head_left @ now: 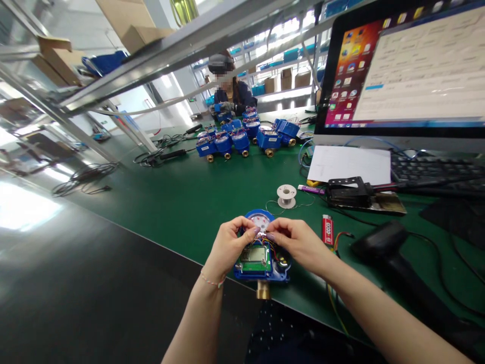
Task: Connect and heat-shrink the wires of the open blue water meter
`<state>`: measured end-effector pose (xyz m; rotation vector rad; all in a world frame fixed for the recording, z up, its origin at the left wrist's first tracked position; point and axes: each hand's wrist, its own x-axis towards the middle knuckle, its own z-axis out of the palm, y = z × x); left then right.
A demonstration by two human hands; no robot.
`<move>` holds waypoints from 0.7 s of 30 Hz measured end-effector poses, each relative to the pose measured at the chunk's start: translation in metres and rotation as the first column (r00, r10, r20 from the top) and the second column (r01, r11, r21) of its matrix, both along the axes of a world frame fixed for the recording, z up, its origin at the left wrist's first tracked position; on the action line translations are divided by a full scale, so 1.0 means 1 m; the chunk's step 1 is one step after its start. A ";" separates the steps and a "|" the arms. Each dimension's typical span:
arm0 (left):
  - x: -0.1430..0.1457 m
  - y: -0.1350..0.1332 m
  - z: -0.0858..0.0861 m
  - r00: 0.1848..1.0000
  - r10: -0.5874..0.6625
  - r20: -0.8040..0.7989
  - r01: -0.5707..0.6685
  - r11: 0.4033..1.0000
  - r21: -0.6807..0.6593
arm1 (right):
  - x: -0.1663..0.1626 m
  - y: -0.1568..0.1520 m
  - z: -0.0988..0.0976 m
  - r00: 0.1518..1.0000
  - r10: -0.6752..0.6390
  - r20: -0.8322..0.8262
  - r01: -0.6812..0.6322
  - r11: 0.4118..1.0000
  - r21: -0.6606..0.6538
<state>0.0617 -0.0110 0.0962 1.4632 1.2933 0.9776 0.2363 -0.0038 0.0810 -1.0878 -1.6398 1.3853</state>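
Observation:
A blue water meter (278, 275) with an open electronics housing lies at the table's near edge, its brass pipe end (262, 290) pointing towards me. Its green circuit board carries a grey display (253, 254), and a round dial (260, 221) sits beyond it. My left hand (235, 238) is closed in a pinch over the meter, left of the dial. From the right, my right hand (297, 240) pinches too, its fingertips close to the left ones. Thin coloured wires (264, 241) run up to both sets of fingertips; their ends are mostly hidden there.
A solder wire spool (287, 196) stands beyond the meter. Rightward are a red lighter-like item (328, 230), a black barcode scanner (386, 247), paper (350, 164), a keyboard (435, 169) and a monitor (413, 71). Several blue meters (239, 140) stand farther back, near another person (235, 93).

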 end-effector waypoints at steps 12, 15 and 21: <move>0.006 -0.005 0.008 0.987 -0.014 -0.161 0.029 0.995 0.094 | 0.005 0.001 0.011 0.984 -0.066 0.167 0.005 0.938 0.346; 0.007 -0.006 0.007 0.984 -0.015 -0.180 0.033 0.994 0.100 | 0.007 0.004 0.007 0.987 -0.080 0.142 0.039 0.962 0.270; 0.004 -0.014 0.002 0.941 0.060 -0.334 0.032 0.964 0.264 | 0.015 0.006 0.000 0.981 -0.053 0.187 -0.005 0.956 0.294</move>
